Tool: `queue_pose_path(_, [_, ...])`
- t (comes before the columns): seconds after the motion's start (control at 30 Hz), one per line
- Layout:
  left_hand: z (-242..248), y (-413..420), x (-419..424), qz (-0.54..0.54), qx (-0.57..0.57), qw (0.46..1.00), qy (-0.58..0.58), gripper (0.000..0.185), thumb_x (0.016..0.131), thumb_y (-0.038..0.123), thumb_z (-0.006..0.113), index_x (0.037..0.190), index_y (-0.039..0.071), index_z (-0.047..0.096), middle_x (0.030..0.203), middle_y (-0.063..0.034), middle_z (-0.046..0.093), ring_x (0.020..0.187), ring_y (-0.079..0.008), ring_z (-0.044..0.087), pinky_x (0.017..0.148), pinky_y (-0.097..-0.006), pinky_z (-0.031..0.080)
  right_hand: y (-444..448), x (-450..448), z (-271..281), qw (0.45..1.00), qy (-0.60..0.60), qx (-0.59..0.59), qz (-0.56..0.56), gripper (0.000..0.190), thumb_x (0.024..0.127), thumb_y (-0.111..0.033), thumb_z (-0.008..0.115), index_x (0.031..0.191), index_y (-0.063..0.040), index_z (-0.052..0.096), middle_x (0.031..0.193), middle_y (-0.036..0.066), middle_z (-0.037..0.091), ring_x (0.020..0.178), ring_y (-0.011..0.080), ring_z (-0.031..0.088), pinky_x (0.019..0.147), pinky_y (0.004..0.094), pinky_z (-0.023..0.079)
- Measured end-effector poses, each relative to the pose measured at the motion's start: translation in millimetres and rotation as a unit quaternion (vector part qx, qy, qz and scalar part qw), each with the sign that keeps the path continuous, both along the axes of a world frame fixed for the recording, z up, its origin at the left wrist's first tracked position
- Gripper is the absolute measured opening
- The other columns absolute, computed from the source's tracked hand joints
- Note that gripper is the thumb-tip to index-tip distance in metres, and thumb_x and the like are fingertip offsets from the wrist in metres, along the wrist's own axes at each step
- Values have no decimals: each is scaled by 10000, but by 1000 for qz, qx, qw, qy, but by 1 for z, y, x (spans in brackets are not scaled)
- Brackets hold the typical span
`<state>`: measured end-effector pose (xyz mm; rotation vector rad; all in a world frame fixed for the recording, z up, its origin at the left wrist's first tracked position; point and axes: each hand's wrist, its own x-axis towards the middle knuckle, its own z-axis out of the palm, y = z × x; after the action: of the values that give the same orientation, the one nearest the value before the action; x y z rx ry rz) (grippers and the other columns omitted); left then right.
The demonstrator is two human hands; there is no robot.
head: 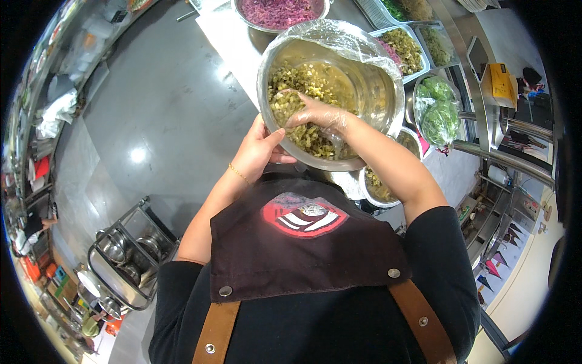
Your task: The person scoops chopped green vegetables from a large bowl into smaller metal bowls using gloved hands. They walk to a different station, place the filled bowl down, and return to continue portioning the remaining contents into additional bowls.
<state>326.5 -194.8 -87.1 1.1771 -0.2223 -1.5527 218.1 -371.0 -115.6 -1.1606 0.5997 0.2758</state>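
A large steel bowl (395, 104) tilts in front of me, with chopped pickled greens (313, 141) heaped on its left side and murky liquid (345, 82) behind them. My left hand (263, 148) grips the bowl's near left rim, thumb on top and fingers underneath. In a clear plastic glove, my right hand (318, 113) reaches into the bowl. Its fingers are sunk among the greens, so whether they close on any is hidden. Crumpled cling film (332, 34) clings to the bowl's far rim.
Beyond stands a bowl of shredded purple vegetable (277, 13). To the right are a blue tub (423, 66) of chopped vegetables, bagged leafy greens (439, 109) and a smaller bowl (382, 202). A metal rack (132, 259) with pots stands at lower left, on the grey floor (159, 100).
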Motion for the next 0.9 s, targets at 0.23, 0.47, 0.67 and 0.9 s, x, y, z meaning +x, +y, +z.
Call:
queue_pose_path(0.23, [-1,0,-1,-8,1,1000,5,430,993,80,436,1396,106,289,1169,-154,598,832,-252,702,709,-357,626,-23,-22,18,988,148,2,-41,998,684,-383,781,1505,-160,259,1399,162,458,1325,311,372,1058,608,260])
queue_pose_path(0.47, [-3,2,-3,-6,-12,1000,-4,443,1004,106,436,1416,125,275,1195,-159,593,874,-274,703,723,-370,623,-27,-39,45,980,168,-36,-96,548,683,-452,760,1147,-179,656,1373,90,481,1328,279,346,1052,580,265])
queue_pose_path(0.67, [-8,2,-5,-7,-22,1000,-4,431,1005,128,448,1404,128,285,1211,-165,588,886,-291,701,742,-390,620,-27,-53,57,978,142,9,-154,476,684,-406,780,1087,-184,662,1253,53,527,1190,249,453,1001,523,341])
queue_pose_path(0.9, [0,3,-3,-8,-11,1000,-5,411,1004,129,448,1388,121,300,1227,-157,584,914,-300,697,767,-412,613,-29,-67,80,972,154,-46,-170,511,681,-425,777,1120,-183,678,1312,36,535,1292,225,380,1030,563,246])
